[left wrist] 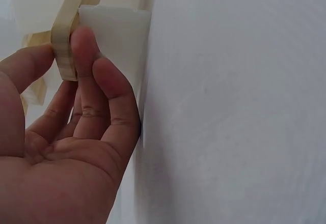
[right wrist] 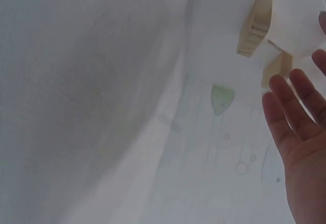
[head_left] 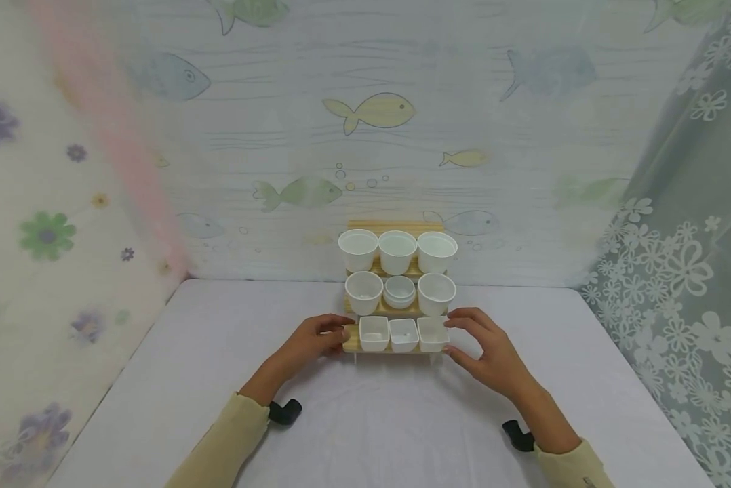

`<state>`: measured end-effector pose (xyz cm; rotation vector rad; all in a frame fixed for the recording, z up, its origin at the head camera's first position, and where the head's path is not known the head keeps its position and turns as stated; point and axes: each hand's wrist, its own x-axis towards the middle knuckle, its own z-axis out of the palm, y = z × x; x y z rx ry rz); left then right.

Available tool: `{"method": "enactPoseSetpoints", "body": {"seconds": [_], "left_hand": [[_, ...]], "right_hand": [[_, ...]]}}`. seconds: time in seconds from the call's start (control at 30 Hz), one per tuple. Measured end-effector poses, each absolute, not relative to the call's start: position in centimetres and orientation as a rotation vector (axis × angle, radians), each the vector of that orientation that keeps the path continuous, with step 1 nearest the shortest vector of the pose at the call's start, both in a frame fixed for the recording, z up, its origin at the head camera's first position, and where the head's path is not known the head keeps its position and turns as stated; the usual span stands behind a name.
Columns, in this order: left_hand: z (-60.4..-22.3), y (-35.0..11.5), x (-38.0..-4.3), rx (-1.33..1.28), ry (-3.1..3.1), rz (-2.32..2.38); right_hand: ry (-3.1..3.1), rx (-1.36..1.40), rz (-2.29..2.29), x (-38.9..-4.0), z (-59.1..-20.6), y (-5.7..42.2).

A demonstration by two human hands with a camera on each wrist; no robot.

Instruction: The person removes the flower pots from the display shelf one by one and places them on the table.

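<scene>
A three-tier stand with wooden shelves (head_left: 351,337) and pale supports holds white cups in the middle of the table. Its front shelf bears square cups (head_left: 374,335) in a row; round cups (head_left: 363,293) and a small stacked pair of bowls (head_left: 399,291) sit on the middle tier. The left hand (head_left: 319,337) pinches the left end of the front shelf between thumb and fingers, as the left wrist view shows. At the other end, the right hand (head_left: 487,349) has its fingers spread beside the rightmost square cup (head_left: 434,335); whether the fingertips touch it is unclear.
More round cups (head_left: 397,252) line the top tier, near the fish-patterned backdrop (head_left: 378,156). A white cloth covers the table (head_left: 219,339). Patterned curtains (head_left: 677,291) hang at the right side. Black angled pieces (head_left: 286,411) are by both wrists.
</scene>
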<state>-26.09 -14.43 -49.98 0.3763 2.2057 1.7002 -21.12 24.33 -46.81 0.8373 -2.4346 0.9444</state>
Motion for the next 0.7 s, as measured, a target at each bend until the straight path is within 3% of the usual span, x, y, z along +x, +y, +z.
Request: {"method": "enactPoseSetpoints", "body": {"seconds": [0.7], "left_hand": [[-50.07, -14.15, -26.14, 0.368, 2.244, 1.69]], "right_hand": [[-2.347, 0.931, 1.012, -21.1, -46.87, 23.66]]}}
